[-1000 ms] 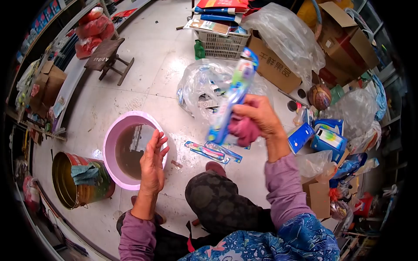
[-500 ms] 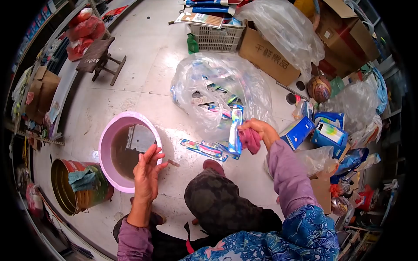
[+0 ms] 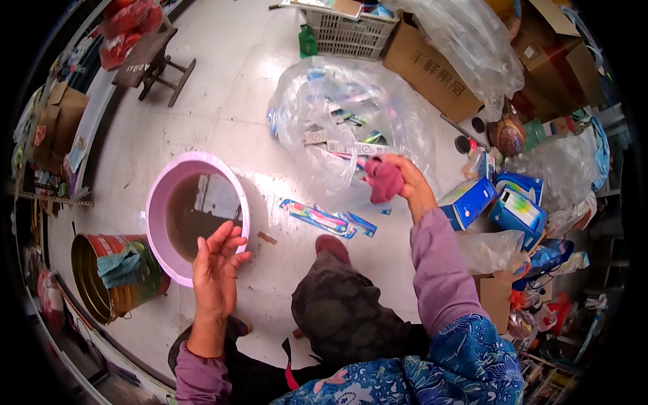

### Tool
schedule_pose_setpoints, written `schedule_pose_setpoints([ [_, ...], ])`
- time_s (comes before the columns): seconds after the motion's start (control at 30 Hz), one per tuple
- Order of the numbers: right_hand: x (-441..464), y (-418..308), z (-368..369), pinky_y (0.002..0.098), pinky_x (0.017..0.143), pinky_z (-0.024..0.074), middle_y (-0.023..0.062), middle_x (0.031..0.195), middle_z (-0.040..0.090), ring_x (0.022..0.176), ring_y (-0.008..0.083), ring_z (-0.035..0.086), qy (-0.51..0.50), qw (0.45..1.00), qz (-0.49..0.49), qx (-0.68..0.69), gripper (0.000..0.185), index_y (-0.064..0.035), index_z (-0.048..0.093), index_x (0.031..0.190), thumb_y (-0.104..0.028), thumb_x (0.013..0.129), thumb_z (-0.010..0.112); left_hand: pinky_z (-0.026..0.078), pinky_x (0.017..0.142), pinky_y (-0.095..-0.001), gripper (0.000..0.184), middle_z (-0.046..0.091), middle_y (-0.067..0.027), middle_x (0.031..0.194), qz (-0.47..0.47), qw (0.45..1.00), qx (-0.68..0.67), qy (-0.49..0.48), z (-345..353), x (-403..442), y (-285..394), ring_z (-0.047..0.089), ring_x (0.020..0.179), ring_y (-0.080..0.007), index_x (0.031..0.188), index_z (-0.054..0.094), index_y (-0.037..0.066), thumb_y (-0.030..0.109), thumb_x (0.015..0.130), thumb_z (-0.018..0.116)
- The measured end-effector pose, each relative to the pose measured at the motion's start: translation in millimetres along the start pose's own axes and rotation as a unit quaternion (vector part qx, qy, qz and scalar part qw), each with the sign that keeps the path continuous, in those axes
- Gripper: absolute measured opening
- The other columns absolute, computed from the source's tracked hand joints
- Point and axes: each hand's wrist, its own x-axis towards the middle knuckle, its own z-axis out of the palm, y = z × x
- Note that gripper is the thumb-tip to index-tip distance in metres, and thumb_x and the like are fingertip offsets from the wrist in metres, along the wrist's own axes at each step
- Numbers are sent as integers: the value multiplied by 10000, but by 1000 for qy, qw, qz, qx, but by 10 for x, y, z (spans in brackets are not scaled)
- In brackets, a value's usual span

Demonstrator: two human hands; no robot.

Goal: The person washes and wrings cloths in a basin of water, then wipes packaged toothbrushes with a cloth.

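Observation:
My right hand grips a dark pink cloth at the near right side of a large clear plastic bag. Inside the bag lie several packaged toothbrushes. More toothbrush packs rest on the floor just in front of it. Nothing is in my left hand, which is held palm inward with loosely bent, parted fingers. It hovers by the near right rim of a pink basin of murky water.
A metal bucket with a teal rag over its rim stands left of the basin. A small wooden stool is farther back. Blue boxes and plastic bags crowd the right; a grey crate and cardboard box stand behind.
The toothbrush pack held with the cloth in my right hand no longer shows there; only the cloth does. My left hand stays open beside the basin. The view has shifted slightly.

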Motion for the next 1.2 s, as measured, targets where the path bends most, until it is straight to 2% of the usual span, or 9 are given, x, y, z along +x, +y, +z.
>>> schedule_pose_setpoints([
  [0.17, -659, 646, -178, 360, 647, 548, 125, 792, 636, 678, 201, 630, -24, 982, 154, -107, 142, -4, 609, 853, -90, 786, 700, 483, 826, -323, 573, 555, -136, 1154, -15, 1000, 7, 6, 27, -30, -7, 546, 1006, -183, 1256, 474, -44, 439, 983, 330],
  [0.27, -531, 1203, -449, 311, 605, 523, 132, 722, 637, 641, 215, 629, 67, 940, 146, -300, 57, 28, 625, 772, 3, 747, 670, 477, 824, -322, 568, 564, -132, 1144, -29, 999, 20, 5, 1, -38, -20, 552, 995, -182, 1249, 482, -42, 437, 983, 331],
  [0.43, 73, 1434, -654, 335, 623, 510, 166, 738, 649, 686, 247, 645, -14, 934, 135, -330, 114, 11, 646, 774, 8, 667, 605, 464, 816, -320, 558, 576, -131, 1136, -48, 999, 19, 12, -54, -43, -71, 556, 982, -180, 1236, 497, -37, 434, 980, 343],
  [0.5, 328, 1192, -437, 355, 690, 502, 176, 825, 665, 779, 271, 653, 40, 703, 147, -695, 224, -14, 663, 900, -110, 703, 615, 463, 814, -323, 558, 576, -132, 1137, -48, 998, 19, 18, -64, -45, -74, 555, 982, -184, 1234, 500, -36, 435, 979, 344],
  [0.57, 562, 996, -358, 367, 752, 483, 171, 934, 660, 858, 290, 639, -78, 596, 24, -799, 314, -74, 656, 1007, -233, 739, 620, 462, 813, -326, 557, 576, -134, 1139, -48, 998, 22, 26, -77, -49, -59, 555, 982, -187, 1231, 503, -35, 435, 979, 346],
  [0.7, 1010, 858, -504, 346, 825, 465, 158, 1108, 626, 949, 278, 594, -63, 674, -263, -688, 615, -42, 532, 1237, -233, 695, 752, 456, 810, -333, 566, 576, -138, 1138, -43, 999, 7, 26, -71, -81, -18, 551, 973, -193, 1228, 505, -40, 441, 977, 344],
  [0.77, 1294, 516, -522, 348, 793, 482, 133, 1066, 629, 907, 254, 604, 55, 641, -211, -736, 630, -24, 498, 1254, -187, 701, 751, 454, 807, -334, 571, 577, -139, 1133, -44, 998, 7, 32, -76, -114, 22, 549, 964, -193, 1228, 505, -42, 444, 977, 342],
  [0.93, 1091, -204, 17, 329, 804, 469, 201, 1010, 635, 909, 288, 615, 120, 811, -143, -554, 543, 36, 558, 1139, -202, 679, 722, 450, 794, -319, 577, 586, -139, 1095, -41, 998, 6, 55, -149, -132, 77, 545, 927, -185, 1220, 509, -46, 447, 979, 329],
  [1.2, 905, 509, -541, 352, 769, 468, 200, 958, 654, 877, 283, 632, 171, 787, -202, -558, 361, 3, 625, 1014, -214, 727, 665, 474, 783, -322, 547, 593, -158, 1065, -100, 990, -6, 97, -240, -125, -28, 570, 899, -200, 1175, 526, -64, 419, 976, 362],
])
